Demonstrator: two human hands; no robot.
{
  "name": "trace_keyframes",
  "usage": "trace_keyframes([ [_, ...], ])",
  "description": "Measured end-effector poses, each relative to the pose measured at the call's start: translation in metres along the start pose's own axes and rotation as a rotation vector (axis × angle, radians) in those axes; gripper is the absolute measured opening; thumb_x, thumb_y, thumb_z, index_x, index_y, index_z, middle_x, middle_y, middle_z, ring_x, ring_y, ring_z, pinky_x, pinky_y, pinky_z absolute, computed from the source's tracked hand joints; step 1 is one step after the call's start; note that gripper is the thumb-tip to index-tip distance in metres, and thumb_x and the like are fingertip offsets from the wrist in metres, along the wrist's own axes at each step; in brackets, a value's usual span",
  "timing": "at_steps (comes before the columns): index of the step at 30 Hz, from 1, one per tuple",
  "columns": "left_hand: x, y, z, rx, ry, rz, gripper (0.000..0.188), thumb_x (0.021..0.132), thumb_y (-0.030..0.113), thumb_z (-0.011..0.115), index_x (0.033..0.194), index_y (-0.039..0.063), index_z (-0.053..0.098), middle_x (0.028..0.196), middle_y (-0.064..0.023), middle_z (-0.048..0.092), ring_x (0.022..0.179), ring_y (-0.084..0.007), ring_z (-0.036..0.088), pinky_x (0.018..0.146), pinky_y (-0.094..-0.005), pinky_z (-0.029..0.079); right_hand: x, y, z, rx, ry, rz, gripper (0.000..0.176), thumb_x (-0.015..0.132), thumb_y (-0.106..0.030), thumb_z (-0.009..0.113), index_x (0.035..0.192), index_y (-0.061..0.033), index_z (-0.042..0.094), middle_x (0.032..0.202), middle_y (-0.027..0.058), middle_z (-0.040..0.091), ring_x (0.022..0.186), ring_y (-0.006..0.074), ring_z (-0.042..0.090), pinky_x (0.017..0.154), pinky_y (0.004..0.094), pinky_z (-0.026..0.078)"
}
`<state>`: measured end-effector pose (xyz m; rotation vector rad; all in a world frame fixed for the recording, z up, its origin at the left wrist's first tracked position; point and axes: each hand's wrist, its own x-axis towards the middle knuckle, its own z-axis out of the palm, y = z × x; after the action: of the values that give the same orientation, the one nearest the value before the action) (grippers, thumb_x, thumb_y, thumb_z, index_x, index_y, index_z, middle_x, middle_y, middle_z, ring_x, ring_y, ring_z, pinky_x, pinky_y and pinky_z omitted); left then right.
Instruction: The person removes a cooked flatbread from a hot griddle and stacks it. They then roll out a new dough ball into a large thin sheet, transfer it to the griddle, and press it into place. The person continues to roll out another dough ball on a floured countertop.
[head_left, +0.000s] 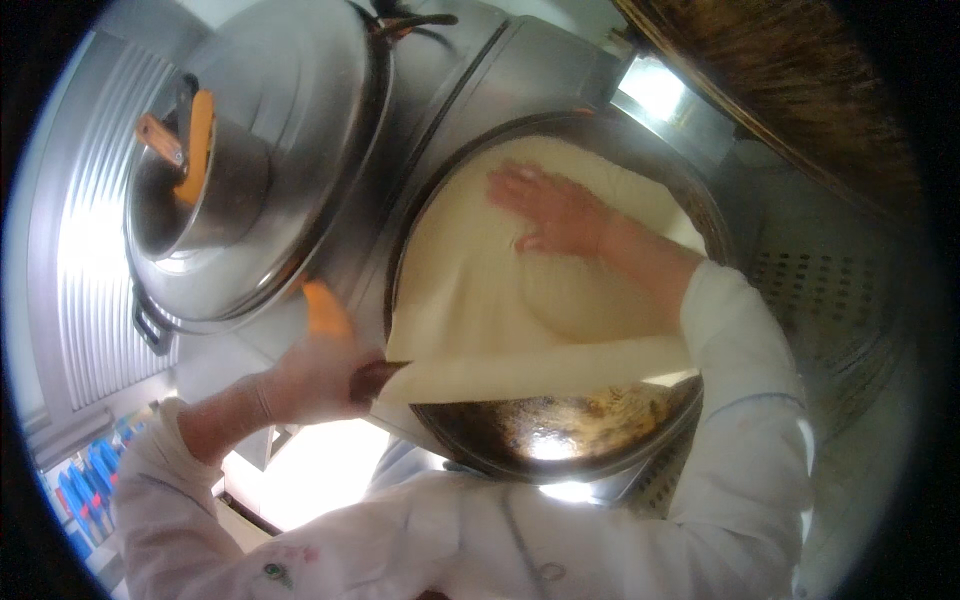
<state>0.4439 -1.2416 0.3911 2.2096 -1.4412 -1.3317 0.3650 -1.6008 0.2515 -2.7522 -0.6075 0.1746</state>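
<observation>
A thin sheet of pale dough (465, 255) covers most of a large round metal pan (555, 431). Its near portion is wrapped around a rolling pin (373, 381) that lies across the pan, with only the dark left end bare. My left hand (315, 375) grips that end at the pan's left rim. My right hand (551, 206) is laid palm down on the far part of the sheet, fingers spread, holding nothing. Folds run through the dough left of centre. The pan's near strip shows a shiny, browned bottom. My right sleeve hides the right end of the wrapped dough.
At the left stands a large lidded metal pot (300, 150) bearing a steel container (202, 210) with orange-handled tools (196, 142). Something orange (326, 307) shows behind my left hand. A big browned pan (795, 90) leans in at upper right, above a perforated surface (814, 281).
</observation>
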Motion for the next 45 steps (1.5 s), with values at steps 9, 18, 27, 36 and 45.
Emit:
trace_keyframes([
  [9,0.003,-0.006,-0.007,0.137,-0.072,0.205,0.042,0.080,0.013,0.066,0.121,0.009,0.063,0.089,-0.0082,0.064,0.079,-0.0217,0.065,0.070,-0.0330,0.052,-0.124,-0.002,-0.032,0.001,-0.022,0.250,0.061,0.087,-0.020,0.068,0.142,-0.0109,0.042,0.151,0.0129,0.037,0.143,0.0311,0.029,0.119,0.0453,0.023],
  [18,-0.010,-0.012,-0.005,-0.184,0.004,0.050,0.012,0.078,0.006,0.068,0.088,0.004,0.063,0.070,-0.0108,0.062,0.062,-0.0255,0.063,0.060,-0.0340,0.051,-0.230,0.009,-0.058,1.009,-0.602,1.221,0.023,0.083,0.004,0.048,0.095,0.0000,0.067,0.089,0.0109,0.069,0.083,0.0209,0.066,0.078,0.0375,0.054],
  [27,-0.004,-0.014,0.005,-0.317,0.029,0.061,0.029,0.067,0.005,0.074,0.094,0.002,0.063,0.069,-0.0116,0.059,0.060,-0.0163,0.058,0.060,-0.0301,0.049,-0.203,0.041,-0.091,0.441,-0.338,1.187,0.020,0.085,-0.004,0.050,0.096,0.0003,0.066,0.089,0.0116,0.068,0.077,0.0234,0.064,0.071,0.0396,0.052],
  [36,-0.005,-0.002,0.002,-0.239,0.024,0.079,0.029,0.076,0.007,0.072,0.105,0.006,0.067,0.077,-0.0084,0.064,0.068,-0.0197,0.064,0.065,-0.0313,0.052,-0.090,-0.007,-0.043,0.016,-0.008,0.091,0.059,0.089,-0.018,0.059,0.143,-0.0031,0.039,0.153,0.0166,0.034,0.142,0.0322,0.031,0.117,0.0425,0.026],
  [45,0.002,-0.011,0.011,-0.174,0.126,0.201,0.023,0.068,0.006,0.071,0.091,0.005,0.067,0.069,-0.0110,0.060,0.058,-0.0207,0.060,0.058,-0.0325,0.049,-0.091,0.033,-0.029,-0.034,-0.008,0.254,0.075,0.083,-0.021,0.068,0.148,-0.0049,0.034,0.157,0.0144,0.028,0.146,0.0323,0.024,0.121,0.0435,0.019],
])
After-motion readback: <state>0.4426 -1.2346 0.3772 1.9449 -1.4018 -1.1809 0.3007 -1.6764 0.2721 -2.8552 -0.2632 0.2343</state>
